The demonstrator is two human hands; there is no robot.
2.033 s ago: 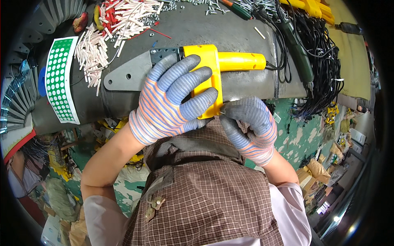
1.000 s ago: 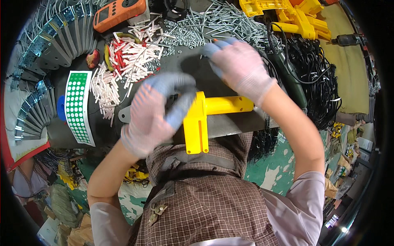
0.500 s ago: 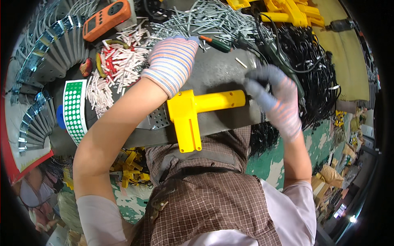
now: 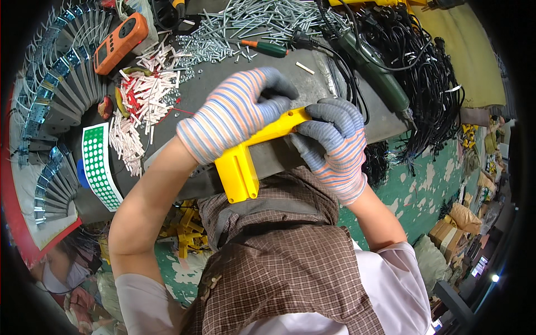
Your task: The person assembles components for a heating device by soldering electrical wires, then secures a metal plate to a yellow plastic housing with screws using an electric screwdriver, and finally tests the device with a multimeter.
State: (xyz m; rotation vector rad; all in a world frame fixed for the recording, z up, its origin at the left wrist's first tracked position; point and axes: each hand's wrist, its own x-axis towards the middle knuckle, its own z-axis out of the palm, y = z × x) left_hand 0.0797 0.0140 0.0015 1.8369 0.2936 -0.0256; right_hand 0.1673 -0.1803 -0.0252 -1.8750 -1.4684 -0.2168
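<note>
Premises: a small assembly workshop. Evidence: grey workbench strewn with loose screws and white plastic plugs; stacked metal brackets at left; orange meter far left; screwdriver; black cables heaped at right; worn green floor.

The left hand wears a knitted work glove with thin stripes in pink, orange, blue and white. Its fingertips have a grey-blue coating. The right hand wears a glove of the same kind, with the same stripes on the back and cuff, and grey-blue coated fingers. Both forearms are bare between the glove cuffs and the sleeves. The sleeves are short and pale, white with a light pink tone. Over the shirt the person wears a brown checked apron with a plain grey-brown band across the upper chest.
</note>
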